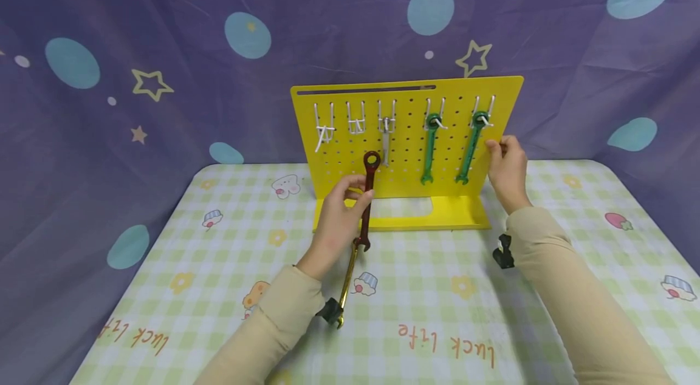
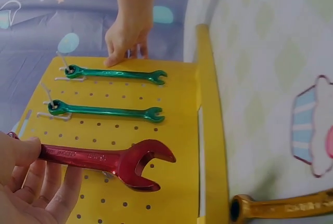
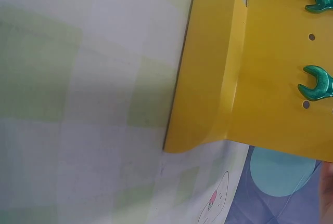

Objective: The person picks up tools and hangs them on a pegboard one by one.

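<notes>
My left hand (image 1: pixel 340 218) pinches a dark red combination wrench (image 1: pixel 367 209) between thumb and fingers, ring end up, in front of the yellow pegboard (image 1: pixel 404 178). In the left wrist view the red wrench's open end (image 2: pixel 143 167) points away from the hand. My right hand (image 1: pixel 508 169) grips the board's right edge, thumb on the front. Two green wrenches (image 1: pixel 430 151) (image 1: pixel 470 151) hang by their ring ends from white hooks on the right side. A smaller silver wrench (image 1: pixel 385 145) hangs on the middle hook.
A gold wrench (image 1: pixel 348 282) lies on the checked tablecloth (image 1: pixel 426 288), near the left sleeve. White hooks (image 1: pixel 324 130) (image 1: pixel 356 124) stick out at the board's upper left. The board's base (image 1: pixel 459 215) rests on the table, with a purple curtain (image 1: pixel 339 20) behind.
</notes>
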A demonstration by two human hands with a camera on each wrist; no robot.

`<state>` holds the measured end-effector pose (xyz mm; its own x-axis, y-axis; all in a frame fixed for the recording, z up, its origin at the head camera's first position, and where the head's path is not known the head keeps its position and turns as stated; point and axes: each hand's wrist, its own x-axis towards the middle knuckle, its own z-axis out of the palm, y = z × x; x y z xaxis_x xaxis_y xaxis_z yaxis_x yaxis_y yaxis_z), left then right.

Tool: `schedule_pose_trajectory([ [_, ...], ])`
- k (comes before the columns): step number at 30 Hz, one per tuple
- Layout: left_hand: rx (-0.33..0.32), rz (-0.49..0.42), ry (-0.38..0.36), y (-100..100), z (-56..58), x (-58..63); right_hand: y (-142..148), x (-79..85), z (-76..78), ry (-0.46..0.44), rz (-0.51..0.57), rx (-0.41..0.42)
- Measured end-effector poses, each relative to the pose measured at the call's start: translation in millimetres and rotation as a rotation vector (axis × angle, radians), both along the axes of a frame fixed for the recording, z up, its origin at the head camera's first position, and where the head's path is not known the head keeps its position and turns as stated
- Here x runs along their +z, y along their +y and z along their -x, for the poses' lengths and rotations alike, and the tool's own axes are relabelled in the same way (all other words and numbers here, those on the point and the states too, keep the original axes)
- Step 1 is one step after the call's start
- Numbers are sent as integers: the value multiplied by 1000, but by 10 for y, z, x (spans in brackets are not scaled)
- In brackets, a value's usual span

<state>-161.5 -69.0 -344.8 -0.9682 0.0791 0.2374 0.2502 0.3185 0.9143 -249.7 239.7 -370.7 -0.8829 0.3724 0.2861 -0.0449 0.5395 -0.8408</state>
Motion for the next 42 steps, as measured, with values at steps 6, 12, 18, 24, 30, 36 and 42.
schedule_pose_trajectory([
  [6, 13, -24, 19, 16, 76, 85, 1, 3, 5, 3, -3, 3],
  [12, 40, -3, 30, 7, 149, 123, 3, -1, -1, 11, -6, 2],
  [18, 54, -18, 57, -17, 231, 170, 1, -12, -1, 0, 2, 3],
  [24, 65, -23, 53, -26, 311, 209, -3, -17, -1, 6, 6, 3],
  [30, 77, -28, 48, -34, 390, 207, -7, -17, 8, 14, 10, 0],
  [36, 86, -26, 65, -42, 470, 188, -9, -14, 0, 16, 7, 1],
  [42, 104, -20, 60, -34, 560, 158, -6, -22, 3, 22, 7, 3],
])
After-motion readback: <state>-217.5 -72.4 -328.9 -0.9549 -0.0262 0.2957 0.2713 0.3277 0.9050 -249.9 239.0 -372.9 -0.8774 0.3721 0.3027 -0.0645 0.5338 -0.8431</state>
